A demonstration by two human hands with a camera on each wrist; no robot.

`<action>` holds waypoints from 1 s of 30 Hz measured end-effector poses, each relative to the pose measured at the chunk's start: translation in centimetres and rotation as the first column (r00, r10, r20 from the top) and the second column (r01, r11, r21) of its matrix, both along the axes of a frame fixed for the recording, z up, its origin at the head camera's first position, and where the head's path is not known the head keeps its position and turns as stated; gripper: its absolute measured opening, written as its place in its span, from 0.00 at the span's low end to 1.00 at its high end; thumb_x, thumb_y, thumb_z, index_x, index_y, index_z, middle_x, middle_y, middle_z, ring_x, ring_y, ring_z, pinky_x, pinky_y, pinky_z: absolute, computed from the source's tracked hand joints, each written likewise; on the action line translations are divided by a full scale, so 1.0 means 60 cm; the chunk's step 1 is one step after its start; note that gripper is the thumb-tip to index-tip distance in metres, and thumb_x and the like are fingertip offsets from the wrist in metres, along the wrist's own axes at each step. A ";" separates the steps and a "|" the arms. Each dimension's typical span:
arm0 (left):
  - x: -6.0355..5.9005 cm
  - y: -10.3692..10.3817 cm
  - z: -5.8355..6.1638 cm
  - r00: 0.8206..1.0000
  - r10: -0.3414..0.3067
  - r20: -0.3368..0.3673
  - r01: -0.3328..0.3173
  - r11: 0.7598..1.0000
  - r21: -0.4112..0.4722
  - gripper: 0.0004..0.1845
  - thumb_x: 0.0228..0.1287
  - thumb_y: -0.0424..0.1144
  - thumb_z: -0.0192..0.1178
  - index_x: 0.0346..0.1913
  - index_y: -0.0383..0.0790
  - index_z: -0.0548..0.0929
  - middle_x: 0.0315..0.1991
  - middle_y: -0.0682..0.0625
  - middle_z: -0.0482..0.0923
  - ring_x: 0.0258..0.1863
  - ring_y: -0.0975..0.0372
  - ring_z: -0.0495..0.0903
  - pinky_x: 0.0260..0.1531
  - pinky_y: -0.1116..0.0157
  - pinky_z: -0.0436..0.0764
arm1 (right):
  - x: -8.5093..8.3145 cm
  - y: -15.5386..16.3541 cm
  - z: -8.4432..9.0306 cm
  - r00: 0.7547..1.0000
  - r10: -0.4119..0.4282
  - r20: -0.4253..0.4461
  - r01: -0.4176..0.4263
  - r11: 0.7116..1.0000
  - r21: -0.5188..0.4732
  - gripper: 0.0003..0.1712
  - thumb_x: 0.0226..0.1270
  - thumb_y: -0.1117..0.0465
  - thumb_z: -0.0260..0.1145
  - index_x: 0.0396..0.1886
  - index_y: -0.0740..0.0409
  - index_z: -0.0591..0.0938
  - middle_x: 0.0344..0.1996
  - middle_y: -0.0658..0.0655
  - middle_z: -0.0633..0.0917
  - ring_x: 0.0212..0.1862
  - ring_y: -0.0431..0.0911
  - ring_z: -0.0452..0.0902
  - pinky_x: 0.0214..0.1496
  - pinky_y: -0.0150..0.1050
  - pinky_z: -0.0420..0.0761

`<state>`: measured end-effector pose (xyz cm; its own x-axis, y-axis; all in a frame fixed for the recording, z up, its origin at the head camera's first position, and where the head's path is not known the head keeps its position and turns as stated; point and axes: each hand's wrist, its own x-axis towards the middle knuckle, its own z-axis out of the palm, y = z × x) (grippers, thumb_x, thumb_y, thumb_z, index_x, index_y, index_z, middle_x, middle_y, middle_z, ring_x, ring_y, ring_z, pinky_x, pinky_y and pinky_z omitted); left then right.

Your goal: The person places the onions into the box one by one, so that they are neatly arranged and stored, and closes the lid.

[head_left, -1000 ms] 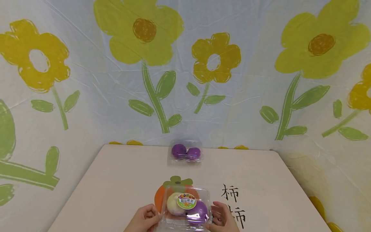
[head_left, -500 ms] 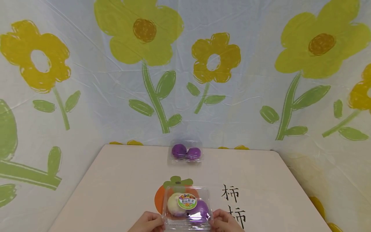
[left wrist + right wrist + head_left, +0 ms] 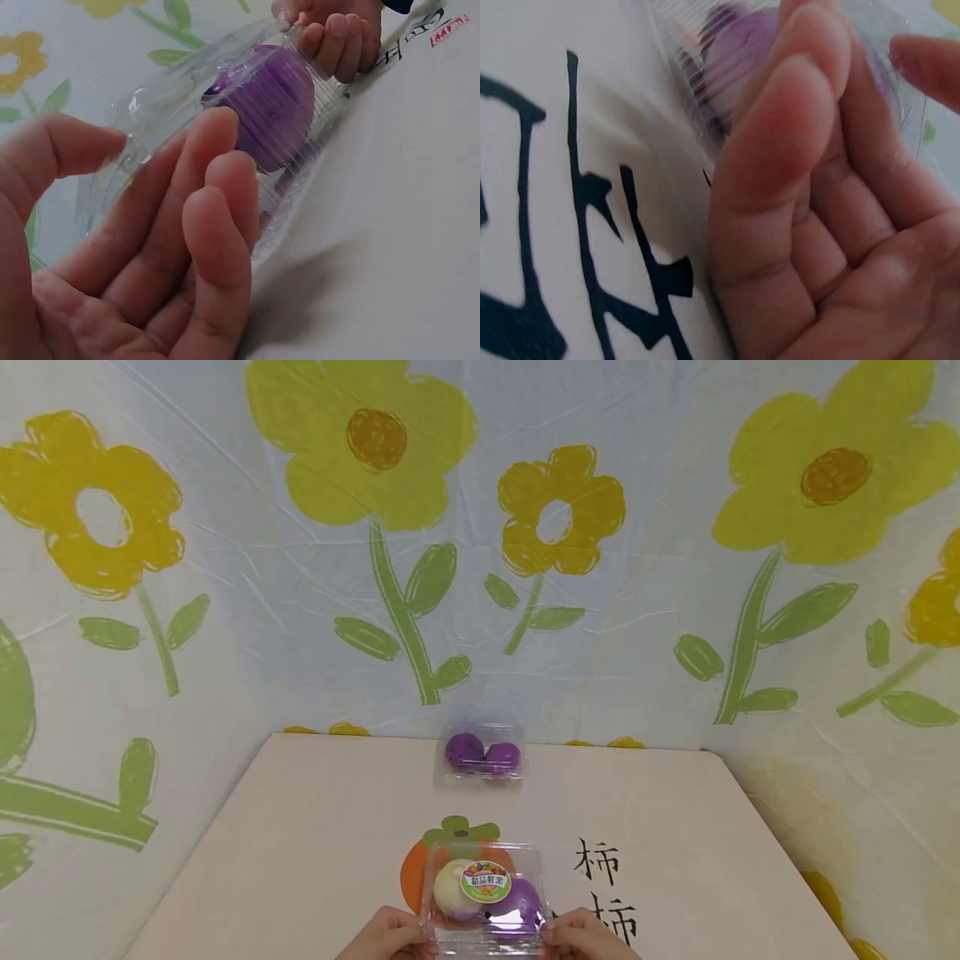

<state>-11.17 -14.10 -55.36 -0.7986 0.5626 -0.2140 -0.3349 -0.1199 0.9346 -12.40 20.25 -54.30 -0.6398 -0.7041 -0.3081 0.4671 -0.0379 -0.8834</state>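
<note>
A clear plastic clamshell box point(image 3: 486, 897) lies at the table's near edge; it has a round sticker point(image 3: 485, 882) on its lid and a white ball point(image 3: 450, 885) and a purple ball point(image 3: 517, 906) inside. My left hand point(image 3: 386, 937) grips its near left corner, my right hand point(image 3: 588, 935) its near right corner. In the left wrist view my left hand point(image 3: 172, 247) has its thumb over the box point(image 3: 187, 90) and its fingers beneath. The purple ball point(image 3: 274, 105) shows through the plastic, and the right hand point(image 3: 334, 34) curls on the far end. My right hand point(image 3: 802, 187) presses against the box point(image 3: 705, 67).
A second clear box point(image 3: 483, 753) with two purple balls stands at the far edge of the beige table point(image 3: 300, 827). An orange fruit print point(image 3: 411, 870) and black characters point(image 3: 600, 862) mark the tabletop. Flower-printed cloth point(image 3: 480, 568) hangs behind and at both sides.
Both hands have drawn back a little to the box's near corners and closed on it. The box has barely shifted.
</note>
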 end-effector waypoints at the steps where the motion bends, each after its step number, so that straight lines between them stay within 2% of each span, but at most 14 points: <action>1: 0.000 0.001 -0.002 1.000 -0.001 -0.005 0.001 1.000 0.011 0.12 0.64 0.35 0.54 0.32 0.32 0.86 0.25 0.54 0.84 0.24 0.71 0.80 0.27 0.76 0.81 | -0.002 0.002 -0.003 1.000 0.005 -0.002 -0.005 1.000 -0.015 0.15 0.69 0.61 0.54 0.30 0.53 0.86 0.26 0.46 0.86 0.24 0.33 0.77 0.29 0.23 0.78; 3: 0.000 0.003 -0.007 1.000 0.002 -0.018 -0.001 1.000 0.024 0.13 0.64 0.34 0.55 0.33 0.28 0.85 0.25 0.55 0.84 0.24 0.71 0.80 0.28 0.75 0.81 | -0.004 0.003 -0.008 1.000 0.014 0.005 -0.013 0.999 -0.039 0.16 0.69 0.62 0.53 0.30 0.53 0.87 0.26 0.46 0.86 0.23 0.33 0.77 0.29 0.22 0.78; 7: 0.000 0.005 -0.015 0.998 0.020 -0.055 -0.019 1.000 0.016 0.18 0.64 0.34 0.55 0.35 0.14 0.78 0.24 0.56 0.83 0.23 0.72 0.79 0.26 0.76 0.80 | -0.003 0.003 -0.013 1.000 0.002 0.003 -0.002 0.997 -0.081 0.15 0.69 0.63 0.53 0.31 0.53 0.87 0.27 0.46 0.86 0.24 0.33 0.78 0.29 0.22 0.78; 10: 0.000 0.006 -0.019 0.996 0.027 -0.085 -0.028 1.000 -0.008 0.21 0.64 0.34 0.55 0.37 0.10 0.74 0.23 0.57 0.83 0.21 0.73 0.78 0.24 0.77 0.79 | -0.002 0.002 -0.015 1.000 -0.013 -0.004 0.012 0.994 -0.110 0.15 0.68 0.64 0.53 0.31 0.53 0.87 0.27 0.47 0.87 0.24 0.32 0.79 0.29 0.22 0.79; 13: -0.002 0.005 -0.021 0.994 0.027 -0.105 -0.030 0.999 -0.021 0.21 0.64 0.34 0.55 0.37 0.09 0.73 0.22 0.58 0.82 0.21 0.74 0.77 0.23 0.78 0.78 | -0.002 0.001 -0.017 0.999 -0.028 -0.020 0.025 0.991 -0.131 0.16 0.68 0.65 0.52 0.31 0.54 0.87 0.27 0.47 0.87 0.25 0.32 0.79 0.29 0.22 0.79; 20: -0.004 0.007 -0.023 0.989 0.033 -0.147 -0.034 0.999 -0.004 0.21 0.63 0.32 0.54 0.35 0.07 0.71 0.21 0.60 0.81 0.19 0.75 0.76 0.22 0.79 0.77 | -0.004 0.000 -0.012 0.999 -0.030 0.030 0.033 0.994 -0.106 0.16 0.67 0.65 0.54 0.29 0.52 0.87 0.25 0.45 0.87 0.23 0.31 0.78 0.26 0.20 0.76; 25: -0.005 0.008 -0.028 0.990 0.036 -0.138 -0.034 0.999 0.019 0.21 0.63 0.32 0.53 0.35 0.06 0.69 0.21 0.60 0.81 0.19 0.75 0.76 0.21 0.80 0.76 | -0.003 -0.002 -0.007 0.999 -0.036 -0.022 0.034 0.995 -0.091 0.15 0.66 0.65 0.55 0.29 0.52 0.87 0.23 0.44 0.85 0.20 0.29 0.75 0.23 0.19 0.73; 30: -0.008 0.007 -0.038 0.992 0.028 -0.125 -0.023 0.999 0.035 0.25 0.64 0.36 0.54 0.38 0.06 0.68 0.22 0.60 0.82 0.20 0.75 0.77 0.22 0.79 0.77 | -0.002 -0.004 -0.005 0.998 -0.035 -0.048 0.031 0.997 -0.064 0.14 0.66 0.64 0.55 0.28 0.51 0.86 0.21 0.42 0.84 0.19 0.29 0.73 0.22 0.18 0.72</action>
<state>-11.65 -13.67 -57.63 -0.8321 0.5468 -0.0932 -0.2122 -0.1585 0.9643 -12.49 20.04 -54.60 -0.6762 -0.6994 -0.2316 0.4211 -0.1089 -0.9004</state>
